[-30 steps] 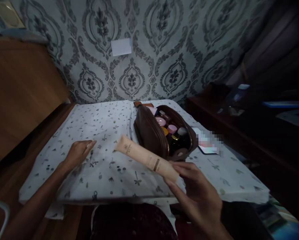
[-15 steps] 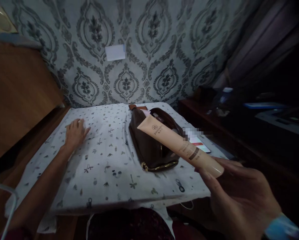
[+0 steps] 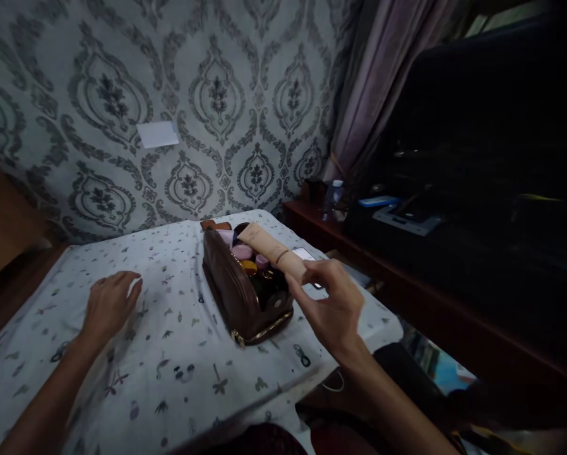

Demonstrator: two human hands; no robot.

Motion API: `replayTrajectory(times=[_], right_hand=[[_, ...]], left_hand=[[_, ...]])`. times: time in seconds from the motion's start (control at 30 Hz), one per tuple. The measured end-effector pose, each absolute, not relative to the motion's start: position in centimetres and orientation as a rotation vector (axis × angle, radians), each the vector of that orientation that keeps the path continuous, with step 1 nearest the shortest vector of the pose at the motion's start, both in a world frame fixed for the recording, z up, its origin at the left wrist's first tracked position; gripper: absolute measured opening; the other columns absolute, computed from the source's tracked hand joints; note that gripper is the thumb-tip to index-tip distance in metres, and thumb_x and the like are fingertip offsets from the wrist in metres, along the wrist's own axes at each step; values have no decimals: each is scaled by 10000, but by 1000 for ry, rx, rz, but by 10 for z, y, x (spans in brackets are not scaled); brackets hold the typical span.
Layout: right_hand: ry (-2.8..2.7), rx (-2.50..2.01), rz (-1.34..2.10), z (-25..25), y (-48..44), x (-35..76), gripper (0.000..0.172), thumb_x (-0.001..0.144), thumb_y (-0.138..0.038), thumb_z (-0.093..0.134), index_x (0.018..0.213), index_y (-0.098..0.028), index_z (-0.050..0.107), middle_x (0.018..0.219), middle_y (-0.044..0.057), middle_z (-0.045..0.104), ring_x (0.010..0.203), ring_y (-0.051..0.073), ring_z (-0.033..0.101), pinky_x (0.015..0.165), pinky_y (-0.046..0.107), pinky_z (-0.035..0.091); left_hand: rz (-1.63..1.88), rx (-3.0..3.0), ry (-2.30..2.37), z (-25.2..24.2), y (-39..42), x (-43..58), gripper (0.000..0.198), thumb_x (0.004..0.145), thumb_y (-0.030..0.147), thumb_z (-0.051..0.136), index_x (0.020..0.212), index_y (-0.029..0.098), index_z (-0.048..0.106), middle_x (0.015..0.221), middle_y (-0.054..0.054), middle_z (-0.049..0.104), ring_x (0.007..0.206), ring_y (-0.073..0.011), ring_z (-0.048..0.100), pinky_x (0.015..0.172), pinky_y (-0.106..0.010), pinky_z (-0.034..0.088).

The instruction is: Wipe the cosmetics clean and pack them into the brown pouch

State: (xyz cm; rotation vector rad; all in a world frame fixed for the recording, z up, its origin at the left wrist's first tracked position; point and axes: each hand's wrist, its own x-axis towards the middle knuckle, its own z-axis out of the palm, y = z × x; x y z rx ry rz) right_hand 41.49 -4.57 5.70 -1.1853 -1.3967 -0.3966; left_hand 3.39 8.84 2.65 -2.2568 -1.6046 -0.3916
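Between the thumb and fingers of my right hand (image 3: 333,303) is the capped end of a beige cosmetic squeeze tube (image 3: 274,251). The tube slants up and left over the right side of an open brown toiletry bag (image 3: 229,287). Inside the bag I see a pink round item (image 3: 242,253), a yellow item (image 3: 249,267) and dark items. My left hand (image 3: 110,302) rests on the patterned tablecloth (image 3: 170,328) left of the bag, fingers apart and holding nothing. Partly behind the tube and my right hand lies a phone (image 3: 303,253).
A dark red wooden ledge (image 3: 312,221) runs along the right, with a clear plastic bottle (image 3: 333,199) on it. Patterned wallpaper with a white switch plate (image 3: 157,134) rises behind the table. At the far left stands a wooden panel (image 3: 4,221).
The view has turned to the right. My right hand has carried the tube farther away, over the bag's opening. The bag's contents show more now. My left hand stays on the tablecloth.
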Motion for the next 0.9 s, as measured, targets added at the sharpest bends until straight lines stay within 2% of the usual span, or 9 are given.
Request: replayTrajectory(times=[0.23, 0.47, 0.77, 0.9], right_hand=[[-1460, -1329, -352, 60, -20, 402, 216, 853, -207, 668, 728, -236, 494, 757, -13, 538, 625, 138, 555, 567, 263, 464], [-1464, -1361, -298, 65, -11, 388, 279, 854, -202, 671, 706, -244, 438, 738, -18, 505, 635, 146, 522, 578, 266, 436], [-1384, -1341, -407, 59, -17, 386, 309, 846, -226, 688, 668, -241, 435, 696, -26, 508, 596, 137, 504, 557, 260, 429], [-1396, -1372, -411, 59, -15, 389, 313, 848, -240, 691, 663, -242, 438, 699, -24, 516, 606, 142, 511, 570, 264, 435]], left_hand=[[-472, -2433, -1465, 13, 78, 68, 444, 988, 352, 280, 993, 167, 684, 1061, -139, 737, 960, -305, 694, 925, -471, 473], [-483, -2533, -1496, 7, 69, 64, 444, 990, 364, 298, 959, 173, 698, 1059, -129, 741, 937, -283, 692, 856, -421, 495], [-527, -2575, -1613, -1, 66, 56, 465, 973, 406, 297, 946, 175, 700, 1028, -111, 750, 916, -264, 697, 860, -396, 512], [-562, -2635, -1674, -1, 62, 57, 468, 968, 429, 301, 938, 182, 696, 1002, -102, 745, 887, -252, 702, 777, -352, 524]])
